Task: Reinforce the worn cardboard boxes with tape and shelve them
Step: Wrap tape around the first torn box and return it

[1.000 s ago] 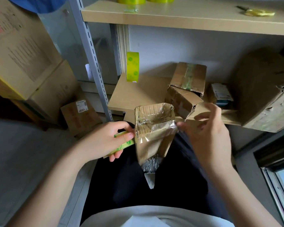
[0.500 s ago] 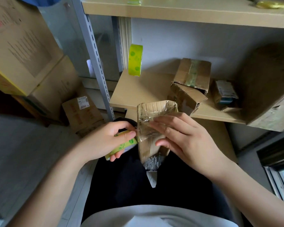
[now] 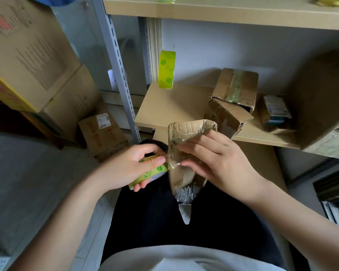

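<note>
Holding a green tape roll (image 3: pixel 153 171), the left hand (image 3: pixel 129 169) has thumb on top and fingers curled underneath, gripping it just left of the small cardboard box (image 3: pixel 181 151). Clear tape runs from the roll onto the box's left edge.

Right hand (image 3: pixel 215 163) lies over the box front, fingers extended and slightly spread, pressing the shiny tape against the cardboard. Nothing pinched, looks like flat contact only.

Box stands upright over the person's lap, between the two hands, top flap wrapped in wrinkled clear tape. Bottom end is crumpled, with a white scrap hanging below it.

Lower shelf (image 3: pixel 172 106) behind it carries:
- second tape roll (image 3: pixel 166 69), standing on edge at the back left corner
- a worn box with a green taped seam (image 3: pixel 236 87), leaning on another torn box (image 3: pixel 226 114)
- a small labelled package (image 3: pixel 275 110) to their right
- a large box (image 3: pixel 325 102) at the far right

Upper shelf (image 3: pixel 223 12) runs across the top. Stacked cartons (image 3: pixel 31 55) stand left of the grey shelf upright (image 3: pixel 117 75), with a smaller labelled carton (image 3: pixel 102 133) on the floor below them.
</note>
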Demonstrator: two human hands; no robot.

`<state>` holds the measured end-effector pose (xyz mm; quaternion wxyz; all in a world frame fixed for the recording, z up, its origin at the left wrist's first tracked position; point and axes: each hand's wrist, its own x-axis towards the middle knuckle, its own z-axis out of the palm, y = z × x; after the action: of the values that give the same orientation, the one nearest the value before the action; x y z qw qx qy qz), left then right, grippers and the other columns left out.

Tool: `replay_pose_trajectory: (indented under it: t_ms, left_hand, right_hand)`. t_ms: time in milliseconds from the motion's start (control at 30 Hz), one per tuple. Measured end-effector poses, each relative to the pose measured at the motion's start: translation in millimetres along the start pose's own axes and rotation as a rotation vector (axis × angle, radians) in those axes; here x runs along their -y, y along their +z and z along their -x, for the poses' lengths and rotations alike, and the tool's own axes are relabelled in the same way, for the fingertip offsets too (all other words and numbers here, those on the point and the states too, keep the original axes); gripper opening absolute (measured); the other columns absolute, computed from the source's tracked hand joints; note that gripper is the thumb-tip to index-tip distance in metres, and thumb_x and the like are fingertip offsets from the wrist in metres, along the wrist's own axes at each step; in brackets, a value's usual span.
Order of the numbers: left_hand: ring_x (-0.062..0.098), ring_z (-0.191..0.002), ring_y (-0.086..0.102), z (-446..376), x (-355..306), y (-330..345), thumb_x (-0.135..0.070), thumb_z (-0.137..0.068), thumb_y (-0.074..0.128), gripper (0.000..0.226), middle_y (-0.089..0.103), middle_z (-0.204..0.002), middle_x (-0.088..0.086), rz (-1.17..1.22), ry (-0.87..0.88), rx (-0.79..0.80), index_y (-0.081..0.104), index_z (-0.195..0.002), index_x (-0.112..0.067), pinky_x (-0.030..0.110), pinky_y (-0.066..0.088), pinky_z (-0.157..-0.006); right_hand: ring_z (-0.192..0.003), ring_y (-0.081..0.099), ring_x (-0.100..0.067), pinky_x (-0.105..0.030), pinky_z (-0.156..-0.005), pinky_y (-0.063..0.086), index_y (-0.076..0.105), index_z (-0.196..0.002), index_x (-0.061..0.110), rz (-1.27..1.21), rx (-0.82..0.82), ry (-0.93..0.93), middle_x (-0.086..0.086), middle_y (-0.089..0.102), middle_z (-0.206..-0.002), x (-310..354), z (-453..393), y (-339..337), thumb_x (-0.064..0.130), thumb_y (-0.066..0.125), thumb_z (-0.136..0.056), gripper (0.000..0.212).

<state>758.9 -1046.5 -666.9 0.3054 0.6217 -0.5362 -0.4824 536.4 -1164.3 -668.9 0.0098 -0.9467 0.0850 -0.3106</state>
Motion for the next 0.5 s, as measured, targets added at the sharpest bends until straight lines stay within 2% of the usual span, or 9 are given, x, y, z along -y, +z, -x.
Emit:
replay_pose_trajectory:
  t_ms: [67,167,233,300,400,500]
  left_hand:
    - [0.020,-0.047,0.052,0,1,2,-0.051,-0.097,0.055,0.020,0.056,-0.056,0.000,0.014,0.011,0.003,0.064,-0.102,-0.034,0.030,0.044,-0.045]
    - [0.019,-0.047,0.051,-2,2,5,-0.049,-0.098,0.055,0.017,0.055,-0.055,0.000,0.022,0.019,-0.015,0.065,-0.099,-0.035,0.029,0.042,-0.043]
    - [0.018,-0.047,0.050,-2,3,4,-0.051,-0.096,0.055,0.019,0.055,-0.055,0.000,0.030,0.019,-0.023,0.065,-0.098,-0.034,0.029,0.042,-0.044]
    - [0.019,-0.047,0.050,0,3,0,-0.054,-0.095,0.055,0.023,0.056,-0.055,0.000,0.017,0.019,-0.010,0.065,-0.101,-0.033,0.029,0.043,-0.046]
    - [0.019,-0.047,0.051,-1,3,-2,-0.054,-0.097,0.054,0.025,0.057,-0.055,0.001,-0.010,0.026,0.009,0.064,-0.105,-0.033,0.028,0.044,-0.047]
    - [0.018,-0.044,0.049,-4,3,-1,-0.054,-0.097,0.054,0.025,0.057,-0.053,0.002,0.002,0.037,0.008,0.064,-0.105,-0.032,0.028,0.042,-0.048]
  right_hand:
    - [-0.094,0.060,-0.027,-0.037,-0.082,0.050,0.068,-0.124,0.010,-0.050,-0.007,-0.003,-0.004,0.067,-0.111,8,-3,4,0.033,0.063,-0.098,0.035]
    - [-0.079,0.056,-0.029,-0.040,-0.070,0.050,0.075,-0.111,0.010,-0.188,-0.037,0.079,-0.006,0.068,-0.093,12,-12,15,0.018,0.072,-0.092,0.021]
    - [-0.078,0.057,-0.029,-0.040,-0.069,0.051,0.076,-0.108,0.011,-0.202,-0.026,0.093,-0.004,0.069,-0.092,9,-17,15,0.019,0.072,-0.091,0.019]
    - [-0.086,0.060,-0.026,-0.037,-0.078,0.052,0.073,-0.116,0.011,-0.135,-0.001,0.046,-0.002,0.070,-0.104,3,-10,11,0.023,0.067,-0.096,0.024]
    - [-0.110,0.064,-0.023,-0.038,-0.094,0.051,0.068,-0.124,0.007,-0.169,-0.006,0.081,-0.002,0.069,-0.121,-10,9,4,0.013,0.066,-0.095,0.029]
    - [-0.137,0.048,-0.023,-0.045,-0.114,0.037,0.056,-0.137,0.006,-0.101,-0.009,0.139,-0.005,0.055,-0.143,-28,24,-6,0.024,0.052,-0.102,0.040]
